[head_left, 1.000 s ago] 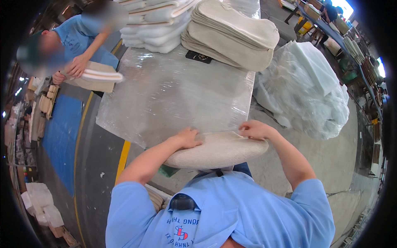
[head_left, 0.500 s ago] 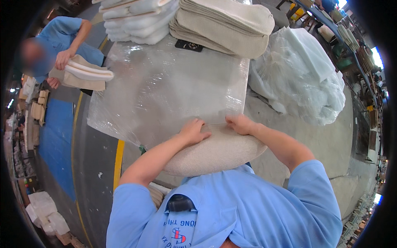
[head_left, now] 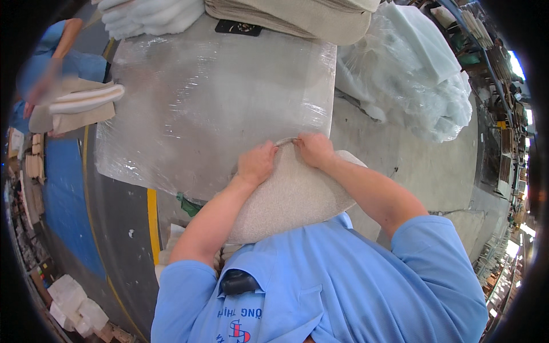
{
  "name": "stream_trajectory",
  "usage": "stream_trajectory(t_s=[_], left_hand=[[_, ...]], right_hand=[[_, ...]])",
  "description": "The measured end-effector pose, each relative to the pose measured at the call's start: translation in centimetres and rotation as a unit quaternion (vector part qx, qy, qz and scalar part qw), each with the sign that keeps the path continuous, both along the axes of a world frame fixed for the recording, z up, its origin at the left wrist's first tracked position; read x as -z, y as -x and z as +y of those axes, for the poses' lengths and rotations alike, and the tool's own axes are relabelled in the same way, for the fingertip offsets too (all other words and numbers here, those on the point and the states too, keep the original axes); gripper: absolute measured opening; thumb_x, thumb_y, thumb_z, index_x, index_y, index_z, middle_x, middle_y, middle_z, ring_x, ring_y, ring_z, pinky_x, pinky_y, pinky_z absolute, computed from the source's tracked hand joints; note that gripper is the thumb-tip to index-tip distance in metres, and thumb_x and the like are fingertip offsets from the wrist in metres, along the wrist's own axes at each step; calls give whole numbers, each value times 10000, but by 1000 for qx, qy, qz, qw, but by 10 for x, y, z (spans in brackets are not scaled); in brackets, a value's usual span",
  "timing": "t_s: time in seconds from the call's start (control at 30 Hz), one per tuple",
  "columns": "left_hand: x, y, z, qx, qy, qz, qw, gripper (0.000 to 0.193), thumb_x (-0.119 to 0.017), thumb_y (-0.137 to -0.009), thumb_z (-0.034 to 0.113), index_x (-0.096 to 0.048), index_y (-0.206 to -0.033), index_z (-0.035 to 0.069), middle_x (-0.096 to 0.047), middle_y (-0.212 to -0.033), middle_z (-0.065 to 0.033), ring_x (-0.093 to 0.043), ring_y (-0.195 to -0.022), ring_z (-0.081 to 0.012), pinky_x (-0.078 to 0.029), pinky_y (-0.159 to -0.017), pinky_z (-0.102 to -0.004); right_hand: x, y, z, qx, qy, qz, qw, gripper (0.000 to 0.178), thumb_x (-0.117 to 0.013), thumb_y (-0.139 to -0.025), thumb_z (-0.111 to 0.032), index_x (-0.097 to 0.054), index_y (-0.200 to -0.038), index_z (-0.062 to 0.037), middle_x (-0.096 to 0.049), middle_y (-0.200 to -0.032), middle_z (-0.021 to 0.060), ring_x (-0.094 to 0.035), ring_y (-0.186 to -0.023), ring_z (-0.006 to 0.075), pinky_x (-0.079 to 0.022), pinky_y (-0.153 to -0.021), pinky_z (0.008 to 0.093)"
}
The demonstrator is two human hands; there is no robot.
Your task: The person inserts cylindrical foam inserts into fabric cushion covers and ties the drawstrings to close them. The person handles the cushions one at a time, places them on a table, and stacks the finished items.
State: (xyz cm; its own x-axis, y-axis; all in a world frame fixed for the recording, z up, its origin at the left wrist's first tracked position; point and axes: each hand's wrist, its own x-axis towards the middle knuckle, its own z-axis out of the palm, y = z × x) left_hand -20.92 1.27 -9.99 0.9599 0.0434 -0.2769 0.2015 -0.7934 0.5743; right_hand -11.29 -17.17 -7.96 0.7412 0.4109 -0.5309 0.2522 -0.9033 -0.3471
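A padded beige fabric cushion cover [head_left: 291, 197] rests against my front, its far edge drawn up over the near edge of the plastic-wrapped table [head_left: 229, 103]. My left hand [head_left: 257, 163] pinches that edge on its left side. Close beside it, my right hand [head_left: 314, 150] grips the same edge, and a short curved stretch of seam shows between the two. The fingertips of both hands are partly hidden behind the fabric. Whatever fills the cover is out of sight.
White padding [head_left: 151, 17] and beige covers [head_left: 297, 20] are stacked at the table's far side, by a flat black item [head_left: 238, 27]. A plastic-wrapped white bundle [head_left: 409, 74] lies right. At left, a co-worker holds a beige cover with a white pad [head_left: 86, 98].
Both hands have closed in on the cushion cover's far edge and pulled it up into a peak. My view has shifted, so the table stacks sit higher. The co-worker's hands have moved.
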Motion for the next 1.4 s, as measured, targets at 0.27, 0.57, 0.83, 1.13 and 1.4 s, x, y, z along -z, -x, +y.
stream_trajectory(t_s=[0.27, 0.57, 0.83, 1.13, 1.4], left_hand=[[16, -1, 3, -12, 17, -46, 999, 265, -548, -1031, 344, -610, -989, 89, -698, -879, -167, -666, -820, -420, -503, -701, -511], [-22, 9, 41, 18, 30, 90, 995, 428, -570, -1010, 473, -681, -993, 60, -698, -892, -223, -675, -860, -423, -508, -747, -505], [0, 25, 42, -15, -24, 16, 999, 517, -466, -1046, 510, -651, -895, 52, -695, -818, -196, -665, -803, -434, -500, -711, -522], [-93, 23, 55, 70, 5, 67, 995, 429, -525, -1041, 365, -609, -1340, 67, -631, -1306, -200, -592, -1208, -381, -472, -1008, -465], [-111, 90, 7, 214, 55, 227, 949, 667, -320, -1099, 433, -270, -1607, 3, -261, -1679, -187, -226, -1563, -339, -191, -1270, -465]], right_hand=[[21, -3, -2, -2, -89, -71, 993, 314, -543, -1014, -337, -667, -975, -51, -713, -971, 226, -670, -954, 449, -511, -846, 543], [20, -4, -11, -4, -117, -114, 987, 276, -588, -986, -305, -690, -948, -51, -716, -953, 196, -678, -895, 435, -526, -797, 530], [27, -2, -6, -19, -92, -101, 990, 264, -564, -990, -305, -681, -995, -69, -718, -1010, 194, -684, -954, 424, -535, -829, 536], [-54, -3, -19, -139, -162, 35, 976, 522, -568, -1015, -381, -516, -1469, -130, -563, -1447, 169, -563, -1305, 367, -462, -1086, 452], [-103, 53, -40, -377, -79, 218, 897, 660, -285, -1102, -496, -258, -1636, -109, -246, -1695, 125, -192, -1577, 293, -148, -1270, 566]])
